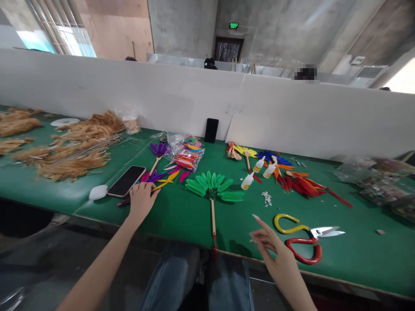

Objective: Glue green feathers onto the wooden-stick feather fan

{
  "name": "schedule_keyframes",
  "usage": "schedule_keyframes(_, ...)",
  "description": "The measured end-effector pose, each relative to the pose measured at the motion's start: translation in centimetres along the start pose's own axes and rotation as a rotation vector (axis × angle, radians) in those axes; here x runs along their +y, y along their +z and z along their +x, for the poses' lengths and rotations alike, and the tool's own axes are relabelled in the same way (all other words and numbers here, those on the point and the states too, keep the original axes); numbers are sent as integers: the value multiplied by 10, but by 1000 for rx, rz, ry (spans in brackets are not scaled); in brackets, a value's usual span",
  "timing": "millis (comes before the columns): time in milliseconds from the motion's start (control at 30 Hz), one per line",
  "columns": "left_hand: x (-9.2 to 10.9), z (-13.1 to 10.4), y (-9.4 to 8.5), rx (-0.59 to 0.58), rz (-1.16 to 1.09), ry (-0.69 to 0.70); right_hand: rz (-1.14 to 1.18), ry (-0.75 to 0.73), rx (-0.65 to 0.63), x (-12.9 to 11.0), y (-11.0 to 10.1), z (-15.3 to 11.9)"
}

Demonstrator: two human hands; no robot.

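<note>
My left hand point(142, 199) rests flat on the green table point(181, 220), fingers on a small heap of purple, pink and yellow feathers point(162, 176) beside a phone point(126, 180). My right hand point(270, 242) hovers over the table's front edge, fingers apart and holding nothing. It is just left of scissors point(304, 237) with one yellow and one red handle. Between my hands lies a green feather fan point(212, 186) on a wooden stick.
A bag of coloured feathers point(186, 153), three small glue bottles point(259, 170), red, blue and yellow feathers point(292, 175), white beads point(266, 198), a dark phone against the white partition point(211, 129), tan feather piles point(74, 147) at left, clear bags point(379, 179) at right.
</note>
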State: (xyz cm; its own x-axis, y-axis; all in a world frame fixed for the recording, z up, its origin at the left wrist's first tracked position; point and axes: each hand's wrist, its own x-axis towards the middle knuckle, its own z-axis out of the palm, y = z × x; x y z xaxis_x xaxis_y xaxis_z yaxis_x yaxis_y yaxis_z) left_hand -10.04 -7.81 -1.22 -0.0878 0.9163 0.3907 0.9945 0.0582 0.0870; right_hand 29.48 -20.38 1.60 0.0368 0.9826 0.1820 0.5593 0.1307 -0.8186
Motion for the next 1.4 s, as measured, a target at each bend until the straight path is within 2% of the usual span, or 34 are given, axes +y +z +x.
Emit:
schedule_keyframes(133,-7,12,9,-33,-20,7,62,-34,-52,-9,14,21)
schedule_keyframes(333,-18,33,18,-90,-111,22,120,-9,-39,-9,33,39)
schedule_keyframes(500,-23,44,13,-125,-170,26,186,46,-3,4,37,44)
schedule_keyframes(733,-21,80,10,-78,-107,-1,244,102,120,29,47,40)
schedule_keyframes(800,-24,83,7,-71,-92,4,255,122,137,32,48,39)
schedule_keyframes(900,-34,68,-3,-77,-100,29,261,131,122,32,48,39)
schedule_keyframes(1033,-50,23,-9,-139,-57,138,266,145,124,33,49,40)
schedule_keyframes(1133,-56,-3,-4,-59,49,148,269,171,134,38,51,39)
schedule_keyframes(1233,-54,-7,2,-23,93,157,280,181,130,42,51,39)
schedule_keyframes(1400,-43,10,-7,16,-32,216,296,199,121,40,51,41)
